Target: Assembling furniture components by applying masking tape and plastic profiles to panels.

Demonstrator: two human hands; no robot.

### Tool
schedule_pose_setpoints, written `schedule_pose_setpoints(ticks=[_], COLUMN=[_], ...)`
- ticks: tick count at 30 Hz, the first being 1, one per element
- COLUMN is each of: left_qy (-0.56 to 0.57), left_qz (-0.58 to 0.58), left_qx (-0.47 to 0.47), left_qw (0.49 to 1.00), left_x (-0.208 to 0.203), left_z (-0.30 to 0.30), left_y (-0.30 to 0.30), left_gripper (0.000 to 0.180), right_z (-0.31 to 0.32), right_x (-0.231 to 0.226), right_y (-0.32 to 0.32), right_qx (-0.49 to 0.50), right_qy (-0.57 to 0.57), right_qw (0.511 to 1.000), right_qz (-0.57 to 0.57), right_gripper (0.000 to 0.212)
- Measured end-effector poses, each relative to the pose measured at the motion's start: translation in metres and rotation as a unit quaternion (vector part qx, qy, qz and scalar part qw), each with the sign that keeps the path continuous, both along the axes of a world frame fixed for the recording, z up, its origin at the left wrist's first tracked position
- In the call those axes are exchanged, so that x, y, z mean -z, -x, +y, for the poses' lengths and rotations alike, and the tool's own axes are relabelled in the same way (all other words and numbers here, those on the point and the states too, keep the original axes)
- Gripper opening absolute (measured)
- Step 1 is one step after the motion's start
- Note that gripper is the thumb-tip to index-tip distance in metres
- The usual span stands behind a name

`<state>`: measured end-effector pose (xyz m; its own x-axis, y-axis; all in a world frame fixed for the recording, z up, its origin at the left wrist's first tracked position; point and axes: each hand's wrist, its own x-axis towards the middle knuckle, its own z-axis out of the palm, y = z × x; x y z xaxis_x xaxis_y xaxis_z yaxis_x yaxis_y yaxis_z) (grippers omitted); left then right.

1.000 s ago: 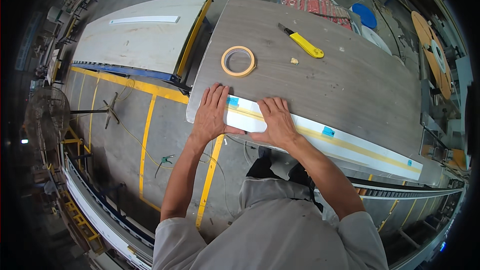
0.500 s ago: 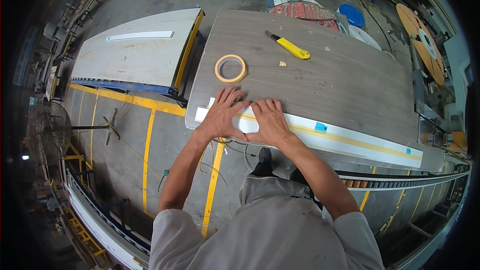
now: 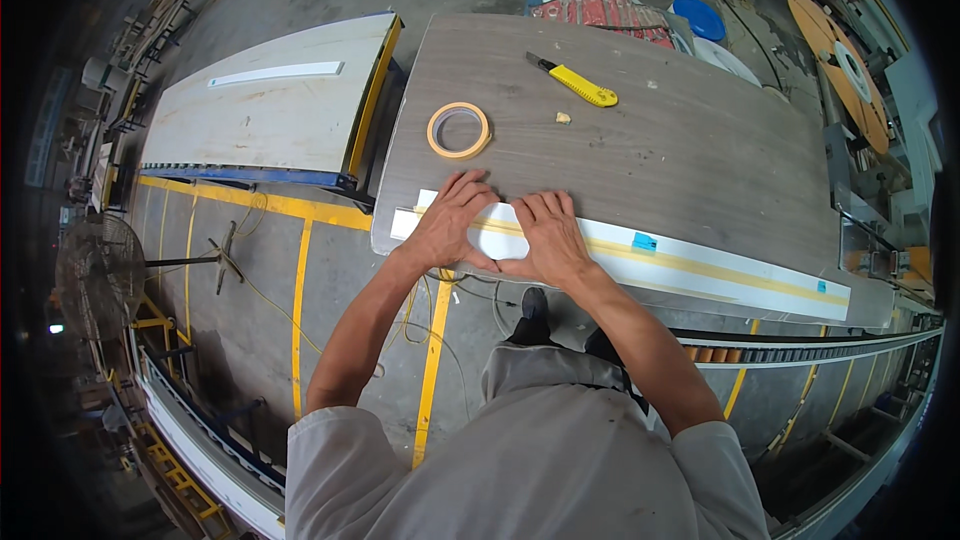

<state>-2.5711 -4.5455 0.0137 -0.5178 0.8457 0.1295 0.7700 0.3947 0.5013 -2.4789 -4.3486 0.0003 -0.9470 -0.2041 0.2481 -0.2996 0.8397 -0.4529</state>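
Observation:
Long white strips lie together along the near edge of the brown table, with a yellow tape band running lengthwise over them and blue tape pieces stuck on. Close to their left end, my left hand grips across the strips, fingers bent over the far side and thumb at the near side. My right hand clasps them in the same way just to the right. The thumbs point toward each other, and bare white surface shows between the palms. My palms hide the undersides of the strips.
On the brown table lie a tape roll, a yellow utility knife with its blade end pointing left, and a small tan scrap. A pale-topped bench stands to the left. Cables cross the floor.
My right hand has slid slightly right along the strips, widening the gap between my hands. My left hand stays at nearly the same spot, its fingers a little closer together.

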Motion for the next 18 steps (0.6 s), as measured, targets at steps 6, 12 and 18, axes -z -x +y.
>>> schedule_pose_setpoints(ticks=[6,12,18], left_qy=[0.030,0.038,-0.014], left_qz=[0.013,-0.009,0.037], left_qx=[-0.034,-0.020,0.002], left_qw=[0.999,0.999,0.999], left_x=[-0.013,-0.009,0.017], left_z=[-0.004,0.012,0.000], left_y=[-0.006,-0.009,0.000], left_gripper=[0.109,0.099,0.091], right_z=[0.010,0.066,0.119], right_x=[-0.021,-0.035,-0.019], right_y=[-0.017,-0.045,-0.089], right_qx=[0.043,0.057,0.099], right_qy=[-0.014,-0.055,-0.033], right_qw=[0.997,0.992,0.994], right_qz=[-0.059,-0.096,-0.013], right_gripper=[0.107,0.104,0.102])
